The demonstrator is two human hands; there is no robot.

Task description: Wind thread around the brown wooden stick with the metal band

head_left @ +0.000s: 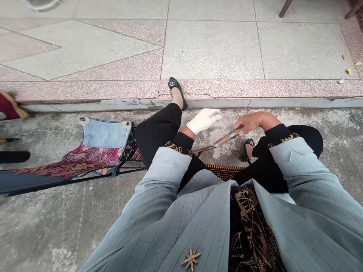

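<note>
I sit low with my legs stretched out over a concrete floor. My right hand [253,122] is bare and closed round the handle end of a long knife-like tool [219,142] that slants down to the left between my knees. My left hand [204,119] wears a white glove; its fingers are stretched out just above the tool's upper part, near a thin pale strip I can barely make out. Whether the glove touches the tool is unclear. Grey pinstriped sleeves cover both forearms.
A folding stool with a patchwork fabric seat [93,151] lies to my left. A woven seat edge [225,170] shows under me. A raised tiled step [113,99] runs across ahead. My black shoes [176,88] rest near it. Furniture legs [285,8] stand far right.
</note>
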